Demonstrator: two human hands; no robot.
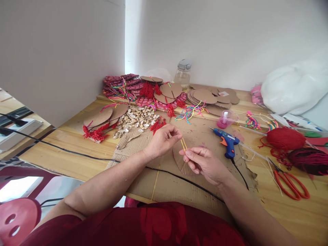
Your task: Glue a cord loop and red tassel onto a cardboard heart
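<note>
A thin doubled yellow cord (183, 144) stretches between my two hands above the cardboard mat. My left hand (166, 139) pinches its upper end between thumb and fingers. Lower and to the right, my right hand (202, 160) pinches the other end, its remaining fingers curled. Under the hands lies a round cardboard disc (178, 159), partly hidden by them. To the right of my right hand rests a blue glue gun (227, 140) with an orange trigger. A pile of shells (137, 119), apparently peanut, lies beyond my left hand.
Cardboard discs with red tassels (98, 118) and pink decorated pieces (118, 85) line the back. Orange-handled scissors (290, 182), red yarn (285, 138) and a pink-bottomed cup (225, 119) are at right. A black cable (174, 176) crosses the mat. A clear bottle (182, 75) stands behind.
</note>
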